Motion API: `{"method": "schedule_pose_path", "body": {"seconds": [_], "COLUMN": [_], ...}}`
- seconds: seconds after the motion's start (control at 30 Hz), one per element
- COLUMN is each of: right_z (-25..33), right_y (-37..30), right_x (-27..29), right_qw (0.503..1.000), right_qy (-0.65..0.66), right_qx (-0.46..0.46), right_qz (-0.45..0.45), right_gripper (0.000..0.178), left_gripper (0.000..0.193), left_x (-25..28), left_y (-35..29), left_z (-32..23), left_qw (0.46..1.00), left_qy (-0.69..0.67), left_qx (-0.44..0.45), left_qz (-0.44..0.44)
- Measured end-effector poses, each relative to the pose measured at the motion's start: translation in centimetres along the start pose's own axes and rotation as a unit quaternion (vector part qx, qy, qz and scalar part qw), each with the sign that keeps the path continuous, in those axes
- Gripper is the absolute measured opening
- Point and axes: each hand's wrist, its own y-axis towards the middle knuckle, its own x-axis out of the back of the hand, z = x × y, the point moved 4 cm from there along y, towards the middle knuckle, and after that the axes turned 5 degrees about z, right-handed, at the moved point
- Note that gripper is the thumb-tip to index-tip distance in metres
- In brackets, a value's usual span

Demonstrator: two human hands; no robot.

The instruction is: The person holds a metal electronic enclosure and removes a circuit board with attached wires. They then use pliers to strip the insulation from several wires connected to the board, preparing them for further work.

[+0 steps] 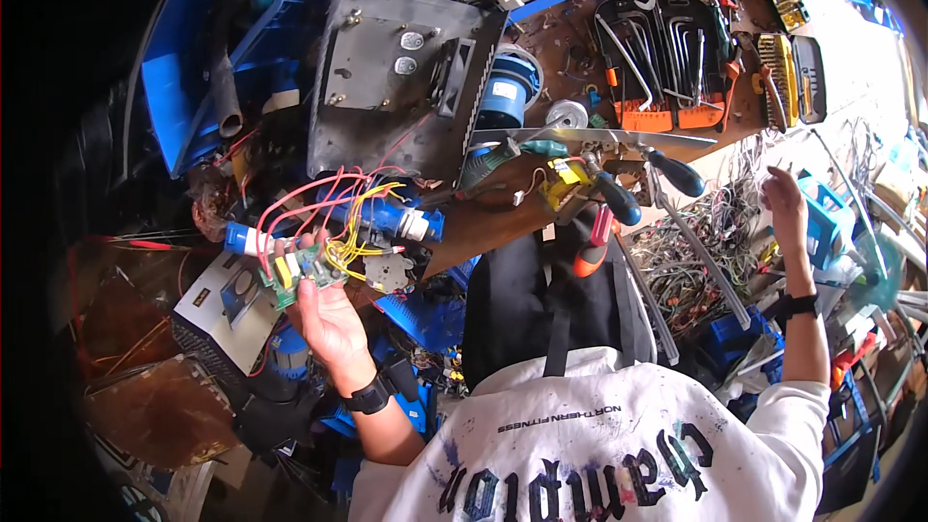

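- Left hand [332, 327]: grip closed on green circuit board [287, 277], yellow wires [342, 254] attached, near counter's [488, 231] front edge.
- Right hand [787, 205]: grip loosely open, off right end.

The circuit board [303, 267] is green with yellow blocks, its wires [350, 235] red and yellow. The workbench [570, 50] is brown; toward its right edge the hex-key holders [669, 68] are black and orange. The shirt [590, 406] is white, black-lettered, dark-speckled.

Brown bench [483, 235] with hex-key sets [646, 119], blue cylinder [503, 104]
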Motion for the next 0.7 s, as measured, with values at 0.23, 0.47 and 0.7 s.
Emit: {"method": "schedule_pose_path", "body": {"seconds": [0.23,0.47,0.7], "right_z": [-7.6,-0.9,5.9], "right_y": [-12.6,-16.2,-16.3], "right_x": [-5.0,-13.9,-19.9], "right_qw": [0.988,0.993,0.991], "right_qy": [-0.025,-0.099,-0.107], "right_qx": [-0.024,-0.027,0.077], "right_qz": [-0.154,-0.066,-0.002], "right_gripper": [0.024,0.022,0.027], "left_gripper": [0.069,0.074,0.07], "left_x": [0.2,0.5,1.2], "left_y": [0.7,1.5,1.8], "left_z": [-0.3,-0.3,-0.3], "left_qw": [0.998,0.993,0.988], "left_qy": [0.018,0.055,0.057], "left_qx": [-0.003,-0.024,-0.007], "left_qz": [0.066,0.104,0.144]}}
